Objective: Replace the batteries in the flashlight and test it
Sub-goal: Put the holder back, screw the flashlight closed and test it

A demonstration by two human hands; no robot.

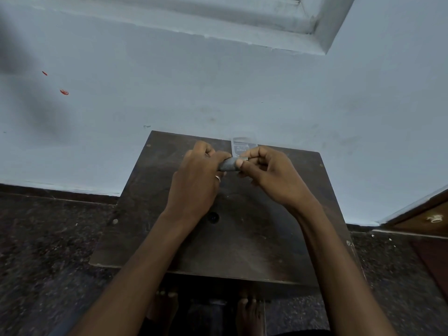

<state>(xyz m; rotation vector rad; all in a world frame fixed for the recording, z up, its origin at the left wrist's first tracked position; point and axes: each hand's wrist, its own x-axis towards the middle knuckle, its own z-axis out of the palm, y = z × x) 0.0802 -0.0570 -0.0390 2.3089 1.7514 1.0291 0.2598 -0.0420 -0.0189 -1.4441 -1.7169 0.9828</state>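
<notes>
A small dark grey flashlight (228, 164) with a textured body is held above the far part of a dark wooden table (242, 238). My left hand (196, 175) is wrapped around its left end, a ring on one finger. My right hand (264, 170) pinches its right end, where a silver ring-like part (244, 158) shows between thumb and fingers. Most of the flashlight is hidden inside both hands. A clear plastic package (241, 146) lies on the table just behind the hands. A small black round piece (213, 217) rests on the table below my left wrist.
The table stands against a pale blue wall (218, 88). Dark speckled floor (43, 238) lies on either side. A wooden door or cabinet with a metal knob (435, 218) is at the right edge. My bare feet (247, 309) show under the table's front edge.
</notes>
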